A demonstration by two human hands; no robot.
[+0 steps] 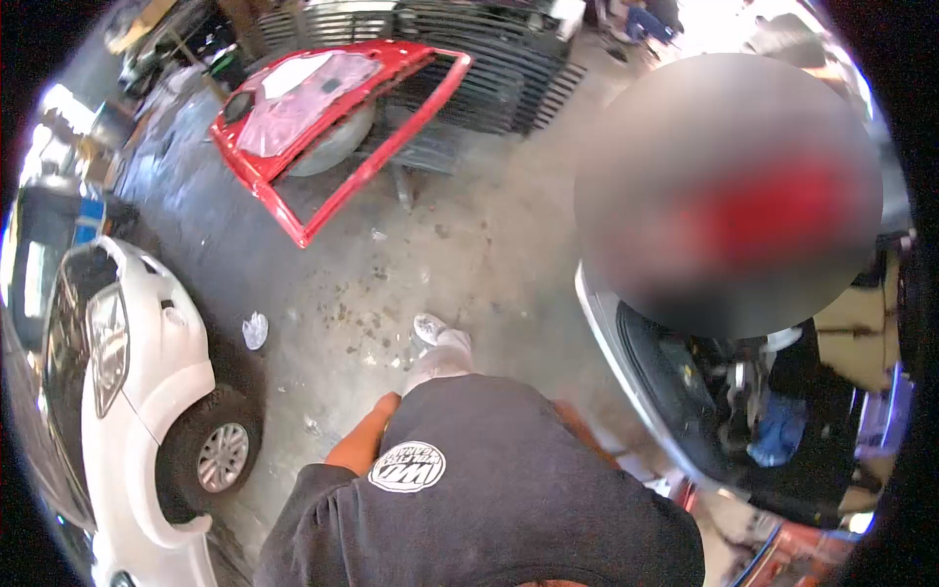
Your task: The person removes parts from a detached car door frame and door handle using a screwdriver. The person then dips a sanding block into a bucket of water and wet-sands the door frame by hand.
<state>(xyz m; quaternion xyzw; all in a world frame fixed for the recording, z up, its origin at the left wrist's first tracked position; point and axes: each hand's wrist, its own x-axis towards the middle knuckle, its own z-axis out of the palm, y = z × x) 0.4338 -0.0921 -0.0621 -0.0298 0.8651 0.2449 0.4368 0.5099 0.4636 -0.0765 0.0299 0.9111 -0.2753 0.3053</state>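
My left hand (389, 403) hangs beside my left hip, against the dark T-shirt (509, 479) I wear. Its fingers are hidden, so I cannot tell whether it holds anything. On the other side, my right hand (567, 413) is low by my right hip and mostly covered by the shirt. Neither hand visibly touches any object. In front and to the left, a red car door (357, 191) with an open window frame and plastic film rests on a stand (404, 186).
A white vehicle (161, 377) with its front wheel (223, 458) stands at left. At right is an open car body (636, 377) with parts inside, beneath a blurred area. Crumpled plastic (255, 331) lies on the concrete floor (489, 254). A dark slatted structure (479, 83) stands behind the door.
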